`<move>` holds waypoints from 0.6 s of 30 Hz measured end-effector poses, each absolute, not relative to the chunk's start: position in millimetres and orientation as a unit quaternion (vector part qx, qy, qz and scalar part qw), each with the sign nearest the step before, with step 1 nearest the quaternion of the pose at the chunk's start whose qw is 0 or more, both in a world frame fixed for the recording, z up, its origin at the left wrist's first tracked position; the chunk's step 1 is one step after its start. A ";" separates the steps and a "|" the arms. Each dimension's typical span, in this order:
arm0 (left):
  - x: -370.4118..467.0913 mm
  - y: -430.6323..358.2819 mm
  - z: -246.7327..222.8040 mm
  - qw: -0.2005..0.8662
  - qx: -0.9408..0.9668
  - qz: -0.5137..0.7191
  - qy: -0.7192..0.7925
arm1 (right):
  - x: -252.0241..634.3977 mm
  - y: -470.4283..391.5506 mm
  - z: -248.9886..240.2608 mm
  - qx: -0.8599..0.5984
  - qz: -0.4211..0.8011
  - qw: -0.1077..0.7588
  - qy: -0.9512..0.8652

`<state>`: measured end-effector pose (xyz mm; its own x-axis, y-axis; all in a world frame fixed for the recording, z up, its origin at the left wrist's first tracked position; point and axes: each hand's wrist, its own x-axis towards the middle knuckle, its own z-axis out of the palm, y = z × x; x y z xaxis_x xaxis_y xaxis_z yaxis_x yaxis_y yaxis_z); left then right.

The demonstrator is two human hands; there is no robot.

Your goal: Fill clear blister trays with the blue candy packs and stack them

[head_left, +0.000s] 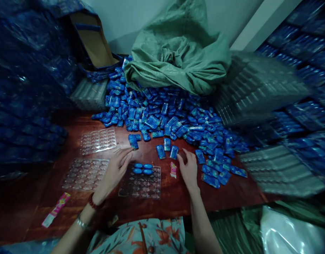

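Observation:
My left hand [118, 163] reaches over the left side of a clear plastic blister tray [149, 188]. Its fingers are stretched out, their tips at the lower edge of a blue wrapped packet [133, 141]; a firm grip on it does not show. Several shiny blue oval pieces [142, 169] sit in the tray's top rows. My right hand [188, 167] is open, thumb and fingers apart and curved, just right of another blue packet [174, 152]. Two more packets lie beside that one. A small pink wrapper [173, 170] rests left of my right wrist.
A large heap of blue packets [162, 109] spreads below a green cloth sack [175, 60]. Two clear trays [99, 140] lie at left, near a pink-and-white strip [55, 210]. Stacked trays [260, 84] stand at right. An open box [92, 40] leans at back left.

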<state>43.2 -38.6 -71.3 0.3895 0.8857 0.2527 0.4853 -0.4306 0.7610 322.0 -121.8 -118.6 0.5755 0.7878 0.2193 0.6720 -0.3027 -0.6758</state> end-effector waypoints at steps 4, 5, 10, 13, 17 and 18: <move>18.2 -95.0 -109.1 0.286 0.761 0.296 0.501 | 287.0 -169.6 -125.1 -0.763 0.088 0.479 -0.426; 16.8 -109.1 -121.0 0.290 0.765 0.268 0.509 | 273.3 -179.6 -127.7 -0.752 0.105 0.478 -0.441; 26.4 -140.5 -158.9 0.317 0.758 0.230 0.521 | 218.9 -192.6 -137.4 -0.694 0.230 0.411 -0.544; 24.7 -133.1 -155.5 0.337 0.704 0.267 0.565 | 236.9 -175.7 -137.0 -0.716 0.166 0.435 -0.521; 8.8 -127.3 -152.5 0.333 0.647 0.307 0.613 | 326.3 -141.5 -127.5 -0.764 -0.004 0.447 -0.464; 5.7 -128.4 -155.3 0.335 0.642 0.306 0.618 | 352.0 -131.8 -124.3 -0.777 -0.039 0.432 -0.455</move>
